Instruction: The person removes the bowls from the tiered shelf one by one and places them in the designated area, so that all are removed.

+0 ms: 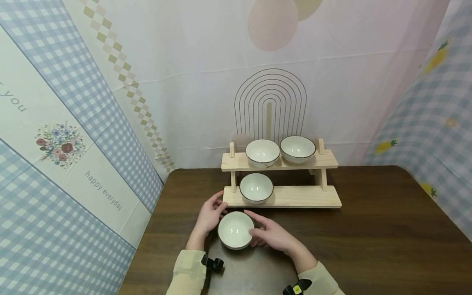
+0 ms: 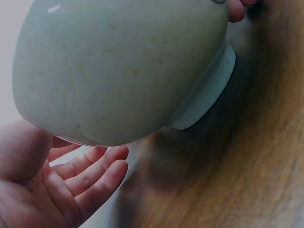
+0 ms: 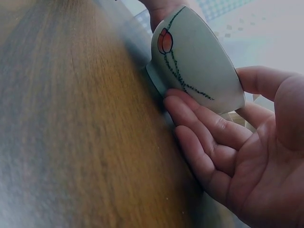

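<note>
A white bowl [image 1: 236, 230] with a thin dark rim stands on the table in front of the wooden rack, between both hands. In the right wrist view its side carries a red tulip bud [image 3: 165, 42] on a dotted stem. My right hand [image 1: 274, 234] grips the bowl's right side, thumb by the rim and fingers against the outer wall. My left hand [image 1: 209, 214] is at the bowl's left, close to the rack's front left corner, its fingers loosely extended. In the left wrist view, the bowl partly hides that hand [image 2: 71, 180]; whether it touches the bowl is unclear.
The two-tier wooden rack [image 1: 302, 197] stands at the table's back. Its lower board bears a bowl [image 1: 256, 187] at the left; the upper board bears a left bowl [image 1: 262, 151] and a right bowl [image 1: 298, 148]. Patterned cloths hang around the brown table [image 1: 387, 221].
</note>
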`<state>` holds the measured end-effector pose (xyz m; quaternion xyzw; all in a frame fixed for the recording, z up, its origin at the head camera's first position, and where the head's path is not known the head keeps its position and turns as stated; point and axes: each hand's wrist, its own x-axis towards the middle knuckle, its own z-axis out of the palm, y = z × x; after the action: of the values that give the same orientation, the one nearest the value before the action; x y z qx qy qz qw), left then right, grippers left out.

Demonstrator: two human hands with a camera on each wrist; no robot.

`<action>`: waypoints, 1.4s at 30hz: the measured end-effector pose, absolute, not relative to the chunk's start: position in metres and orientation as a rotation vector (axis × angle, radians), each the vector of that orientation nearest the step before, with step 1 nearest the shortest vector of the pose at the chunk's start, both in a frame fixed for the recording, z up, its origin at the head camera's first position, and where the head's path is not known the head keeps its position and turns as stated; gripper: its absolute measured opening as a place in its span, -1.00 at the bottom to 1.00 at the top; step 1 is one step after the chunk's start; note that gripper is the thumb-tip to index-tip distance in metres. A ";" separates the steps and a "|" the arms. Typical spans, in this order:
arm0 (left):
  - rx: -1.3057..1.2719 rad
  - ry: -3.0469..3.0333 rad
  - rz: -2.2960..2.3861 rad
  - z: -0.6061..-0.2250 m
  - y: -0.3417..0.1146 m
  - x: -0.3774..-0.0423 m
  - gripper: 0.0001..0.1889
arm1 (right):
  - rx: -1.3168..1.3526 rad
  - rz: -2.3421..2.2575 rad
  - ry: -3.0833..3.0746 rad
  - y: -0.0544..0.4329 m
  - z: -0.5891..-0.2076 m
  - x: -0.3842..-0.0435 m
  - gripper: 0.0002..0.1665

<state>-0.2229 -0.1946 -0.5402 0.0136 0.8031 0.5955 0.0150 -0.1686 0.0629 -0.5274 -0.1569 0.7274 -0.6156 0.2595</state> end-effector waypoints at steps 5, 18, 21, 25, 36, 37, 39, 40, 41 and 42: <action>0.042 2.499 1.854 -0.539 -0.194 -0.222 -0.49 | -0.422 -1.670 1.956 0.063 -0.527 -0.168 -0.18; 0.025 2.503 1.841 -0.536 -0.196 -0.220 -0.49 | -0.454 -1.639 1.947 0.064 -0.526 -0.168 -0.17; 0.025 2.501 1.842 -0.536 -0.195 -0.219 -0.49 | -0.456 -1.636 1.946 0.065 -0.527 -0.167 -0.17; 0.029 2.501 1.844 -0.535 -0.195 -0.218 -0.49 | -0.457 -1.632 1.943 0.065 -0.526 -0.167 -0.16; 0.064 2.528 1.836 -0.535 -0.193 -0.222 -0.48 | -0.475 -1.585 1.993 0.068 -0.522 -0.169 -0.14; 0.063 2.531 1.831 -0.536 -0.193 -0.222 -0.48 | -0.469 -1.582 1.994 0.068 -0.521 -0.168 -0.14; 0.062 2.535 1.826 -0.536 -0.193 -0.222 -0.48 | -0.463 -1.572 1.994 0.068 -0.521 -0.168 -0.12; 0.058 2.538 1.824 -0.537 -0.194 -0.222 -0.48 | -0.464 -1.564 1.997 0.068 -0.520 -0.168 -0.11; 0.058 2.542 1.822 -0.537 -0.194 -0.222 -0.48 | -0.462 -1.559 1.999 0.067 -0.520 -0.168 -0.11; 0.052 2.541 1.824 -0.537 -0.195 -0.222 -0.48 | -0.461 -1.550 2.006 0.068 -0.519 -0.168 -0.11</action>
<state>-0.2217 -0.1948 -0.5365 0.0166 0.8122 0.5831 0.0066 -0.1679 0.0675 -0.5192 -0.1717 0.7477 -0.5777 0.2787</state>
